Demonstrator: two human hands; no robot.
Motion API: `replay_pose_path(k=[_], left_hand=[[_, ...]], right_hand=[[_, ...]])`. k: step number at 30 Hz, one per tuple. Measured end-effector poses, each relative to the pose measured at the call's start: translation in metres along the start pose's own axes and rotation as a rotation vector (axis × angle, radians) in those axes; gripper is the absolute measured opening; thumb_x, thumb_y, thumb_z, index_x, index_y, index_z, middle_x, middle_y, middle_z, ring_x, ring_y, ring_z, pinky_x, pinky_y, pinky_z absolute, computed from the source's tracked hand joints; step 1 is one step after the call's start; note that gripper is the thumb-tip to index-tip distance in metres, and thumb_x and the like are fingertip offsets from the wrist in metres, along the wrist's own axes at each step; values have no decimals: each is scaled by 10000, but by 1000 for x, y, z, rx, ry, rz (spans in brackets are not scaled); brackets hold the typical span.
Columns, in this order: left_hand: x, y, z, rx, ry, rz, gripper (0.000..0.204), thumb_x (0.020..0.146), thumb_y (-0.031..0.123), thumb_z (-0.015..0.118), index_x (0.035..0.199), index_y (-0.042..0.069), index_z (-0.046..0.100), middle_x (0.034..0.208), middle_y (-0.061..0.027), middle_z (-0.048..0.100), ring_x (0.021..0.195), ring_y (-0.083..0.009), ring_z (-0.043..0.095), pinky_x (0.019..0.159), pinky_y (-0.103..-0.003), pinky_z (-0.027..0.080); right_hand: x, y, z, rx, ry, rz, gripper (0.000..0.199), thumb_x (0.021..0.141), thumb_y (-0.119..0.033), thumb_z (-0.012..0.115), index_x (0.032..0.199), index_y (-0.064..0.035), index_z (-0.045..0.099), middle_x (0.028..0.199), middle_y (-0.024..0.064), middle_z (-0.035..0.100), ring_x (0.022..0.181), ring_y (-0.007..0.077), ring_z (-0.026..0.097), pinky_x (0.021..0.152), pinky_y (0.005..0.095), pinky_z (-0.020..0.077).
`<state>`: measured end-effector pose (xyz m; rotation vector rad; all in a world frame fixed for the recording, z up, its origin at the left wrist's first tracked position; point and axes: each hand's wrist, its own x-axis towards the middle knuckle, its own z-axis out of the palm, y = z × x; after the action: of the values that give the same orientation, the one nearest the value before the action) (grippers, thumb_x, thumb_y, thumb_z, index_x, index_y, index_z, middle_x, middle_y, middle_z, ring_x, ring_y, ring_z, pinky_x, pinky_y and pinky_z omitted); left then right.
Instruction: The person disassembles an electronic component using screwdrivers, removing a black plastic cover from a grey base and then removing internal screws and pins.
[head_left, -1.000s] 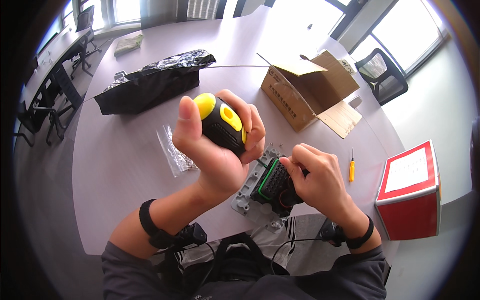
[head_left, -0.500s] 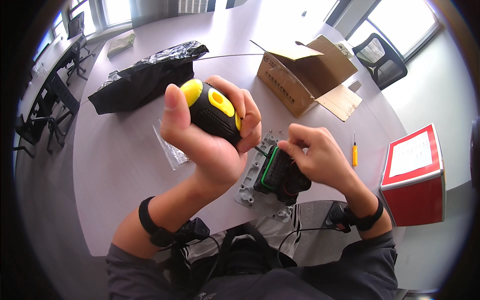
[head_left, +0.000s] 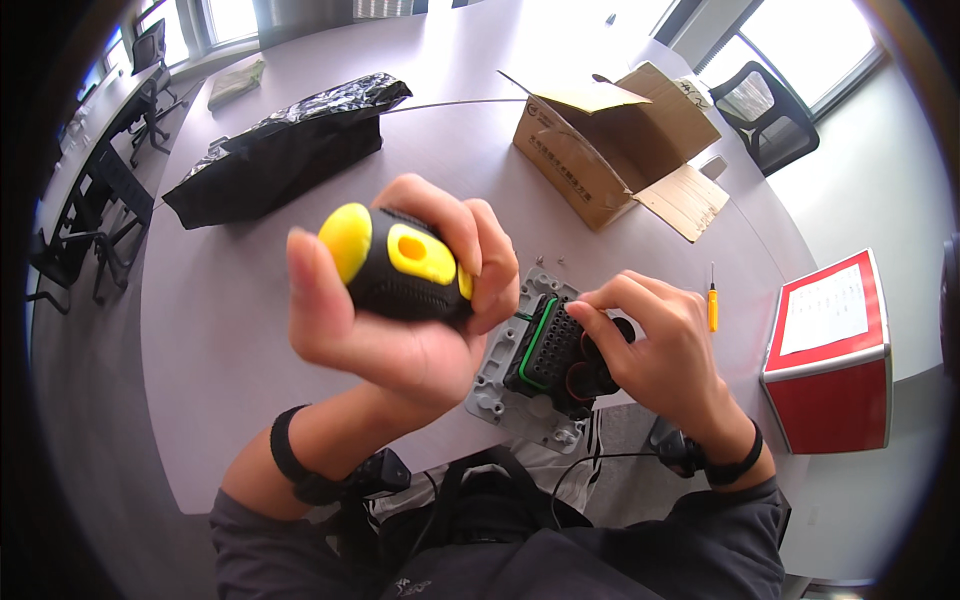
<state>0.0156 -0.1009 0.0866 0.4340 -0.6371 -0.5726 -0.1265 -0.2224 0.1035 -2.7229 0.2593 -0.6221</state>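
My left hand point(head_left: 425, 355) is wrapped round the fat black-and-yellow handle of a screwdriver point(head_left: 405, 262), its butt tilted up to the left. The thin shaft runs down toward the left edge of a black multi-hole connector block point(head_left: 555, 345) with a green seal; whether its tip sits in a screw is hidden. That block lies on a grey metal plate point(head_left: 488, 402) with several holes, at the table's near edge. My right hand point(head_left: 660, 350) is closed, thumb and forefinger pinched at the block's upper right. What sits between those fingertips cannot be made out.
Two small screws point(head_left: 541, 260) lie beyond the plate. A small yellow-handled screwdriver point(head_left: 713, 308) rests to the right, near a red box point(head_left: 830, 400). An open cardboard box point(head_left: 570, 165) and a black plastic bag point(head_left: 285, 165) stand farther back on the table point(head_left: 230, 350).
My left hand and the screwdriver handle have swung left and nearer to me. My right hand has shifted slightly right and down, uncovering more of the connector's holes.
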Motion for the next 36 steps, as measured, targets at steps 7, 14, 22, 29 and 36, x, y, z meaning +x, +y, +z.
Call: replay_pose_path(k=[7, 14, 22, 29, 36], left_hand=[[-13, 1, 0, 95, -93, 80, 730, 791, 784, 236, 752, 72, 395, 519, -65, 356, 401, -130, 253, 394, -283, 252], [-13, 2, -2, 133, -56, 72, 688, 838, 732, 225, 722, 76, 395, 515, -52, 345, 369, -113, 214, 345, -253, 183], [10, 51, -11, 288, -263, 103, 601, 892, 664, 226, 765, 98, 381, 591, -25, 345, 395, -98, 294, 356, -229, 239], [5, 46, -10, 422, -223, -62, 607, 910, 655, 224, 786, 84, 391, 603, -26, 351, 385, -94, 303, 343, -213, 249], [4, 12, -1, 172, -154, -43, 555, 932, 601, 246, 806, 81, 392, 626, -26, 343, 403, -101, 263, 354, -236, 230]], right_hand=[[-39, -26, 21, 44, 337, -106, 140, 767, -61, 726, 738, -68, 589, 714, 51, 666, 890, 298, 679, 877, 469, 487], [-44, 9, 70, 371, 676, -238, 94, 853, -15, 632, 891, -23, 547, 684, 60, 588, 583, 179, 543, 753, 401, 475], [-37, 57, 52, 794, 455, -460, 98, 904, -68, 603, 897, -5, 528, 682, 86, 598, 602, 187, 582, 765, 428, 493], [-49, 38, 9, 273, 515, -204, 74, 813, -26, 689, 859, 6, 641, 760, 85, 669, 701, 204, 601, 666, 320, 492], [-36, 24, 3, 187, 353, -119, 91, 764, -78, 742, 830, -32, 700, 753, 60, 643, 710, 205, 552, 603, 269, 444]])
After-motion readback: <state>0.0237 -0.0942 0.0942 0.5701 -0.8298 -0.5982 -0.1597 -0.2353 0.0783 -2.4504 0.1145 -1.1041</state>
